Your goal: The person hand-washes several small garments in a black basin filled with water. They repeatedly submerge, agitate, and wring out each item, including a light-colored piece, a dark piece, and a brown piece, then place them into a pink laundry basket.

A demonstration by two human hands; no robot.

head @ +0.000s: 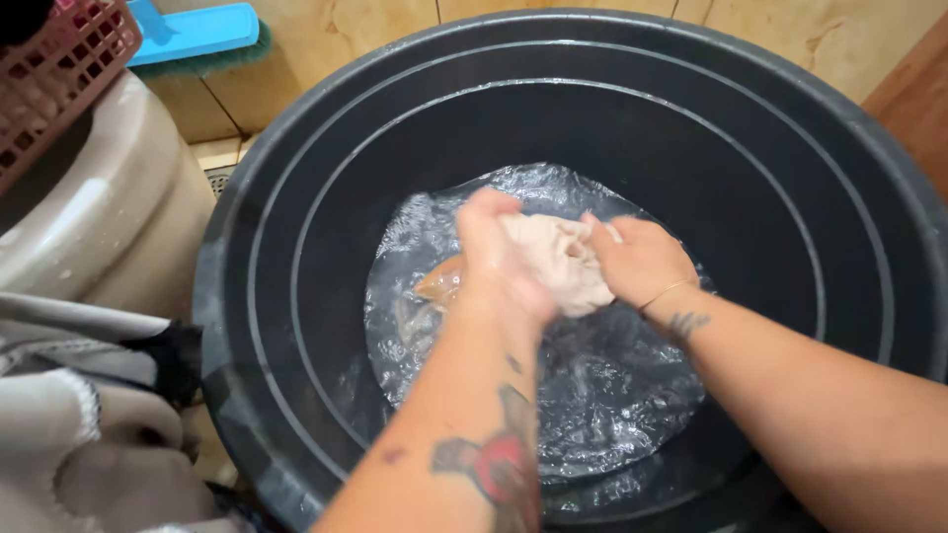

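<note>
Both my hands grip a bunched, wet, beige cloth (561, 265) just above the water (592, 405) in a large black plastic tub (296, 148). My left hand (494, 252) clutches the cloth's left side, and my right hand (642, 262) squeezes its right side. Part of the cloth trails down into the water at the left, looking orange-brown under the surface. A thin bracelet circles my right wrist, and both forearms are tattooed.
A beige rounded container (89, 227) stands left of the tub, with a pink plastic basket (54, 69) on it. Light-coloured laundry (69, 424) lies at the lower left. A blue scrubbing brush (193, 35) rests on the tiled floor behind.
</note>
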